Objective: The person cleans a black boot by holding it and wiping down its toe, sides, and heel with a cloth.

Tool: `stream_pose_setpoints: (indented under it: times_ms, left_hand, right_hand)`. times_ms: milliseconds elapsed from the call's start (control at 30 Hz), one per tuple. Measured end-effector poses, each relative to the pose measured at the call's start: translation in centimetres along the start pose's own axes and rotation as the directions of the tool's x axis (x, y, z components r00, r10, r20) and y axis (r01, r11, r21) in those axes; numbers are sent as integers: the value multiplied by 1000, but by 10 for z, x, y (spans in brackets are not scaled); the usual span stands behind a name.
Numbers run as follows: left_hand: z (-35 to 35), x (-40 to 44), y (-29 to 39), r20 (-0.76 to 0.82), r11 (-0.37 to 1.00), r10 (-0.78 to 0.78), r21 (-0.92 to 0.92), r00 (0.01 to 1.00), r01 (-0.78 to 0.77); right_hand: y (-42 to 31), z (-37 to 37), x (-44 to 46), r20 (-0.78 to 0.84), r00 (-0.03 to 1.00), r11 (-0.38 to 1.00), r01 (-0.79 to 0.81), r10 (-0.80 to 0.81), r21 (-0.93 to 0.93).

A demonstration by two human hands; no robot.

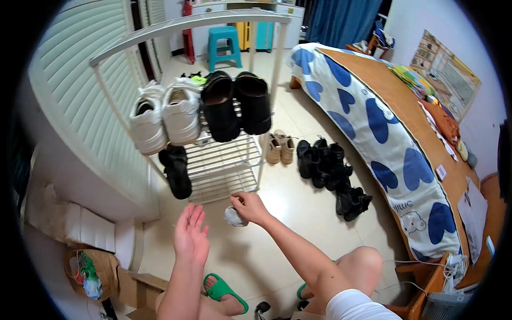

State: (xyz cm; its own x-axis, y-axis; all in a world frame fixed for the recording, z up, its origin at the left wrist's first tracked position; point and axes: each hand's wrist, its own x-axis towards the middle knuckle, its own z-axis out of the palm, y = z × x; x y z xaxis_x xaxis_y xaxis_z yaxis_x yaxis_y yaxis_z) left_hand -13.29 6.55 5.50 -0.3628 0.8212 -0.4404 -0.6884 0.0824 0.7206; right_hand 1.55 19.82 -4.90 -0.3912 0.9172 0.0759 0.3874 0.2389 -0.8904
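My right hand (248,207) is closed on a crumpled grey-white cloth (234,217), held in front of the rack's lower end. To its left, my left hand (192,237) is raised with the palm up and fingers apart, holding nothing. A metal shoe rack (224,160) stands just beyond both hands. White sneakers (182,112) and black shoes (252,104) sit side by side on an upper level. Lower down at the left is another black shoe (177,170), nearest to my left hand.
Beige shoes (280,148) and several black shoes (325,165) stand on the floor right of the rack. A bed with a heart-patterned cover (378,122) runs along the right. A cardboard box (140,288) lies lower left; a teal stool (224,47) is behind.
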Motion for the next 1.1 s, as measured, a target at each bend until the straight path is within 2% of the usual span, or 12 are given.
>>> stream_pose_setpoints:
  times_ms: [33,167,367,433,533,633,667,833,967,1033,1100]
  left_hand:
    - [5,-3,-7,-1,1000,-17,24,1000,17]
    - [22,-9,-38,56,991,-108,85,993,103]
    - [43,-9,-71,103,962,-201,210,974,177]
    - [49,-5,-77,89,934,-258,278,962,224]
    - [47,4,-88,99,910,-312,315,945,268]
    - [46,7,-93,72,877,-374,353,925,327]
    - [45,6,-92,62,875,-371,357,927,326]
    - [34,5,-103,62,800,-483,437,874,411]
    - [36,6,-107,44,790,-479,457,877,408]
    - [39,7,-107,57,795,-469,462,881,393]
    - [42,7,-106,70,799,-450,478,890,365]
  right_hand:
    - [16,-11,-7,-15,1000,1000,-12,12,-3]
    - [73,-61,-29,-144,959,968,-249,242,-34]
    - [163,-124,-17,-347,879,894,-408,329,-186]
    - [183,-143,-4,-391,837,870,-468,382,-151]
    - [214,-167,17,-503,803,829,-494,319,-263]
    - [227,-185,41,-527,769,809,-540,362,-231]
    - [224,-190,47,-483,769,767,-584,418,-266]
    - [250,-208,76,-452,750,705,-639,482,-308]
    - [269,-217,89,-436,714,662,-689,548,-296]
    - [271,-219,98,-412,729,587,-685,547,-432]
    - [271,-220,103,-418,732,584,-682,538,-441]
